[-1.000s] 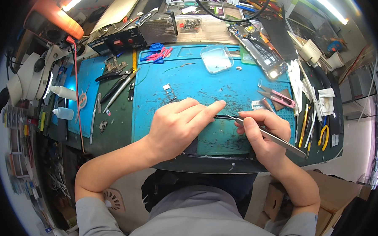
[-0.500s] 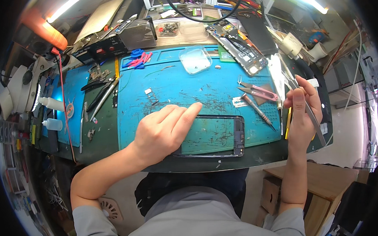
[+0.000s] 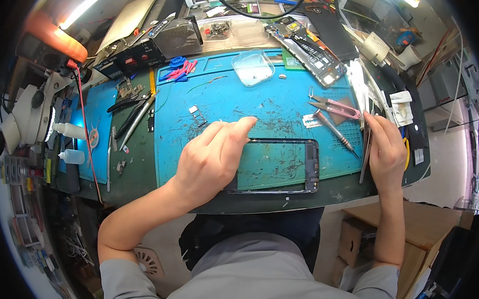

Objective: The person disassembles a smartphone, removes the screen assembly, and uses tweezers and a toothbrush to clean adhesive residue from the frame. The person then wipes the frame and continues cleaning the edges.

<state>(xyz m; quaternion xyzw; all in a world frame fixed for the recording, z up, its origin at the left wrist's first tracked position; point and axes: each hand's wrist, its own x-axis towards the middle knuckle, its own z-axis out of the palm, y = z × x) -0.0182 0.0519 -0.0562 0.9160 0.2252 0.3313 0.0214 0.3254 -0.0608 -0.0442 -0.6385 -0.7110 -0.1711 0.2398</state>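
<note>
Left grip (image 3: 213, 155) holds black frame (image 3: 311, 165); right grip (image 3: 386, 149) unclear; clear tub (image 3: 216, 37) contains small parts (image 3: 217, 29).

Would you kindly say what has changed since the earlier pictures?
The right hand moved rightward, away from the black rectangular frame, to beside the pink-handled snips; whether it still grips the grey metal tweezers is unclear. The left hand stayed at the frame's left end.

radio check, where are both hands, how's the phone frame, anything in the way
Left hand over phone frame, grip hidden; right hand at tweezers, hold unclear. Phone frame's left end covered, right end visible. Screwdriver between phone frame and right hand.
</note>
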